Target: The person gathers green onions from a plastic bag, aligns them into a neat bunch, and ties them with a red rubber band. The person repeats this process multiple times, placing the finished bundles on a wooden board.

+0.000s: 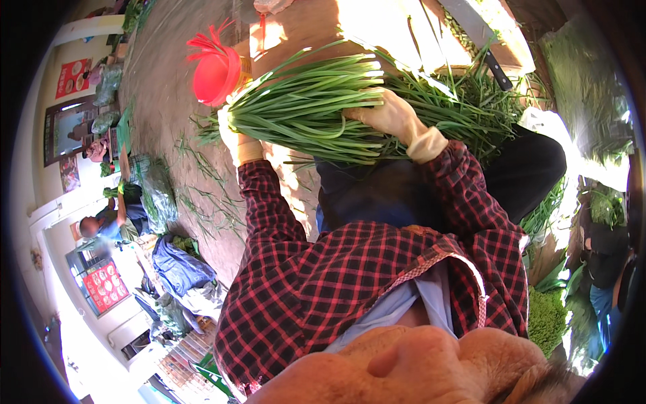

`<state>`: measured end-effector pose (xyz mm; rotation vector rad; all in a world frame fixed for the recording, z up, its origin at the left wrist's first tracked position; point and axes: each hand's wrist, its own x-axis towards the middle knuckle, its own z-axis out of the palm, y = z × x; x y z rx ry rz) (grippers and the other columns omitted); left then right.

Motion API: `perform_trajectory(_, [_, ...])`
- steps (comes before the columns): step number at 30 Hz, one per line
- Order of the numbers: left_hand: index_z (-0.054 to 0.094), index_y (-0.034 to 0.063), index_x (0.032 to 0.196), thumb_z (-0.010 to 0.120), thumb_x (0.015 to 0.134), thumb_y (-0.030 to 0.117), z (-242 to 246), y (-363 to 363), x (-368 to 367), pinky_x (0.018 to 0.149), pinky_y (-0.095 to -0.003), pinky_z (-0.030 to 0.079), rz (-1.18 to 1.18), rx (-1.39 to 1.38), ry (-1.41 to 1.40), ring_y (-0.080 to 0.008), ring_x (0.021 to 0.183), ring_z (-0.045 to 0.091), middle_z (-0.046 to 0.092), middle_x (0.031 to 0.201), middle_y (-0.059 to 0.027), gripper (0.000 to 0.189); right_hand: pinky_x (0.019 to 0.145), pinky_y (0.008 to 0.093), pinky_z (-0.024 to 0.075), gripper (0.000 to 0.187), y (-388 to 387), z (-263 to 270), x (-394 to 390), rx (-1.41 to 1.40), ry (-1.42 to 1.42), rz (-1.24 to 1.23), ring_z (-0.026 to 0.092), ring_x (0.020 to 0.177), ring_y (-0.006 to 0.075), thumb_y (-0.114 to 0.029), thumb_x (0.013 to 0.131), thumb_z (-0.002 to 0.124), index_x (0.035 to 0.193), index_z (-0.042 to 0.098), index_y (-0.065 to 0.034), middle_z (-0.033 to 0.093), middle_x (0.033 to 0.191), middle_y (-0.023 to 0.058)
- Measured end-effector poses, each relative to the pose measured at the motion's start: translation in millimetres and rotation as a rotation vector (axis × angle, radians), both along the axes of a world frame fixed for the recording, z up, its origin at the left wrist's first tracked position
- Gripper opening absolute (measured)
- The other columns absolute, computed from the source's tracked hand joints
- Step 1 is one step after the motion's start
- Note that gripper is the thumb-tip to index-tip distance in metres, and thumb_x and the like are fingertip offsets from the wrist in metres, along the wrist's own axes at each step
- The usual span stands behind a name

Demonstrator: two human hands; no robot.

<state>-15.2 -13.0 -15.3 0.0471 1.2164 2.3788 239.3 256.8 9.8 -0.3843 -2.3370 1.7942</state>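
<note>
A thick bunch of long green leaves, which look like garlic chives [308,106], lies across in front of me above my lap. My left hand [239,139], in a pale glove, grips the bunch at its gathered left end. At the right, where the leaves fan out to blunt pale ends, my gloved right hand [388,116] holds some of them between thumb and fingers. Part of each hand is hidden by leaves. Just beyond my left hand stands a red plastic container [217,76] with red strips [209,43] sticking out.
A heap of loose leaves [469,111] lies beside my right arm. Behind it, a broad knife [469,22] with a black handle rests by a sunlit board. Scattered leaves [212,202] litter the ground at left. Farther left, a person [116,222] sits among plastic bags [156,197].
</note>
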Motion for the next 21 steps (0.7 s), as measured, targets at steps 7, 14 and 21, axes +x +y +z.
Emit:
perform_trajectory(7, [0.061,-0.0005,0.125,0.053,0.100,0.031,-0.3,5.1,-1.3,0.094,-0.0412,0.055,-0.007,-0.017,0.002,-0.0285,0.101,0.068,0.070,0.115,-0.0160,0.041,0.087,0.0404,0.0535,0.028,-18.5,0.0,25.0,-0.113,0.056,-0.163,0.066,0.101,0.0339,-0.026,0.093,0.062,0.115,0.069,-0.0097,0.071,0.107,0.0151])
perform_trajectory(14, [0.059,-0.0013,0.126,0.054,0.100,0.031,18.5,27.2,28.5,0.094,-0.0408,0.055,0.037,0.070,0.050,-0.0283,0.101,0.068,0.070,0.115,-0.0166,0.042,0.082,0.0360,0.0546,0.026,-11.3,-3.5,36.0,0.198,0.121,-0.337,0.072,0.095,0.0272,-0.015,0.094,0.064,0.117,0.070,-0.0047,0.074,0.104,0.0180])
perform_trajectory(21, [0.066,0.0012,0.108,0.066,0.092,0.028,39.4,58.7,29.8,0.078,-0.0422,0.060,0.087,0.151,-0.006,-0.0274,0.088,0.070,0.072,0.100,-0.0140,0.031,0.102,0.0382,0.0457,0.035,-1.7,-23.8,69.4,0.091,0.291,-0.112,0.060,0.115,0.0250,-0.014,0.100,0.058,0.132,0.057,-0.0002,0.064,0.127,0.0107])
